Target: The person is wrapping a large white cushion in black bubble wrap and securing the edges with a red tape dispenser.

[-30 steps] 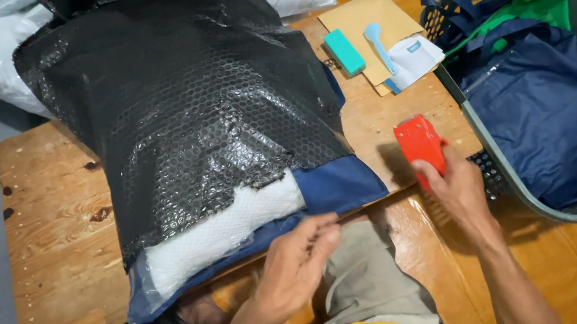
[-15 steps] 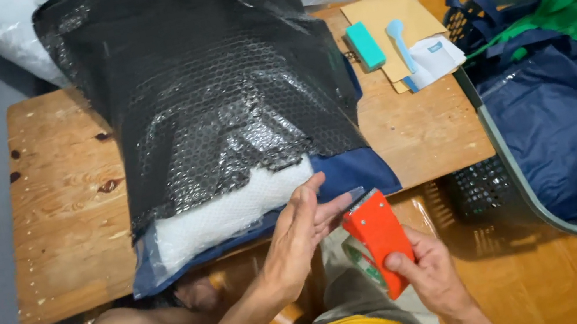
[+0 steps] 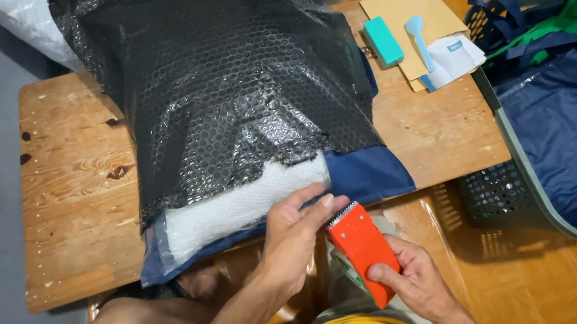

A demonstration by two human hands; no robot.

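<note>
The right hand [image 3: 413, 286] gripped an orange plastic tape dispenser [image 3: 361, 250], its toothed edge just below the near edge of the wooden plank table [image 3: 76, 215]. The left hand [image 3: 294, 236], fingers loosely curled, touched the blue-and-white end of the black bubble-wrapped parcel [image 3: 229, 93] overhanging that edge. Bare wood lay open left of the parcel; a grey-green plastic basket [image 3: 523, 168] crowded the right side.

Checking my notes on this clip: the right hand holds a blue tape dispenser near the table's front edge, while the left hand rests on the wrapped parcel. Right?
Not quite: the tape dispenser is orange-red, not blue. The head view shows the right hand gripping it near the front edge of the table, and the left hand on the wrapped parcel.
</note>
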